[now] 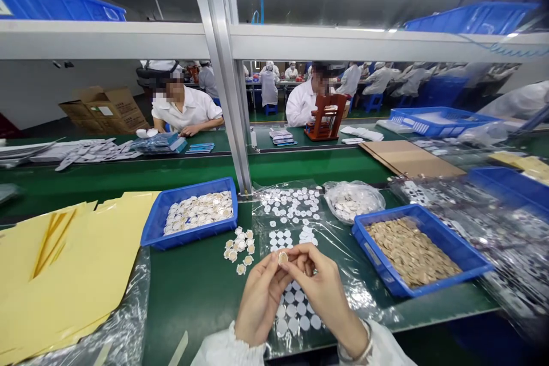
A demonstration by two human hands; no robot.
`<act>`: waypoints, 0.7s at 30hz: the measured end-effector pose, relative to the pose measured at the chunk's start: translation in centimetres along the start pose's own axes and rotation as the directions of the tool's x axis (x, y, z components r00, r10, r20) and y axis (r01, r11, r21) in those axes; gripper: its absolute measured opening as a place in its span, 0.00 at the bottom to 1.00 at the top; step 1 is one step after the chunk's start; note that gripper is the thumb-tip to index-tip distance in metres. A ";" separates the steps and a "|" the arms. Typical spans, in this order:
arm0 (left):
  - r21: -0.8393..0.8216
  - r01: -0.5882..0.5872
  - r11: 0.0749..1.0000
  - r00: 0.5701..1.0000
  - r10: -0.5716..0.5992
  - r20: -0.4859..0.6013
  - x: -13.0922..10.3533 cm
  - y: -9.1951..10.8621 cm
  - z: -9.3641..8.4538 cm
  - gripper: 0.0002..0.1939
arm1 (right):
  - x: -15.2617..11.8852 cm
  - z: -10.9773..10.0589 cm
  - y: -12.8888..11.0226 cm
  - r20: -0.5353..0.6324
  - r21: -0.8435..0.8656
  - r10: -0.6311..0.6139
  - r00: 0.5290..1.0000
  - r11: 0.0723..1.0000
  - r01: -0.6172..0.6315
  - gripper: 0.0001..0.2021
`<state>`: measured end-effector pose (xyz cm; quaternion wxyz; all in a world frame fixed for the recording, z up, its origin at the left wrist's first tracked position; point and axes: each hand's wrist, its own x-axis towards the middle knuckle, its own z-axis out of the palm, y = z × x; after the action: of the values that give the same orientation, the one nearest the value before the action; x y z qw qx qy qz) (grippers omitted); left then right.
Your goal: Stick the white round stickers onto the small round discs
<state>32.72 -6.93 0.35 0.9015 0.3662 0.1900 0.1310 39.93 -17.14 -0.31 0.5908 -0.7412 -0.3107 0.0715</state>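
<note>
Between the fingertips of my left hand (262,291) and my right hand (319,283) is one small round disc (283,258), tan in the middle with a pale rim. Both hands are closed on it, above a clear plastic sheet (360,286). White round pieces (295,309) lie in rows on the sheet under my hands, partly hidden by them. Farther back on it are more white pieces (291,201), loosely spread. Left of my hands, a small group of tan-centred, white-rimmed discs (240,247) rests on the green table (193,286).
A blue tray (189,240) of pale discs stands back left; another blue tray (433,291) of tan discs stands right. Yellow sheets (77,274) cover the left side. A plastic bag (354,201) of white pieces lies behind. A metal post (229,86) rises ahead; co-workers sit opposite.
</note>
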 end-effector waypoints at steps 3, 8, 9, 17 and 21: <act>-0.058 0.043 0.997 0.999 -0.043 0.004 0.2 0.3 -0.3 0.11 | 0.1 -0.5 -0.3 -0.020 -0.125 -0.217 0.976 0.969 0.213 0.03; -0.082 0.042 0.996 0.999 -0.040 0.027 0.0 0.9 -0.3 0.10 | 0.7 -1.1 -0.7 0.025 -0.125 -0.281 0.959 0.951 0.282 0.04; -0.068 0.048 0.997 0.998 -0.045 0.048 -0.1 0.9 -0.3 0.10 | 0.7 -1.2 -0.7 0.031 -0.104 -0.274 0.961 0.955 0.276 0.03; 0.000 0.071 0.998 0.992 -0.070 0.106 -0.6 1.4 -0.1 0.12 | 1.0 -1.2 -1.3 0.020 -0.014 -0.238 0.971 0.971 0.239 0.03; -0.006 0.078 0.997 0.994 -0.077 0.080 -0.7 1.5 -0.1 0.12 | 1.1 -1.2 -1.6 0.037 0.003 -0.220 0.975 0.976 0.220 0.03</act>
<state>31.86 -6.10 1.57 0.9144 0.3592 0.1675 0.0821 40.79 -17.42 1.76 0.5886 -0.7012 -0.4018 0.0192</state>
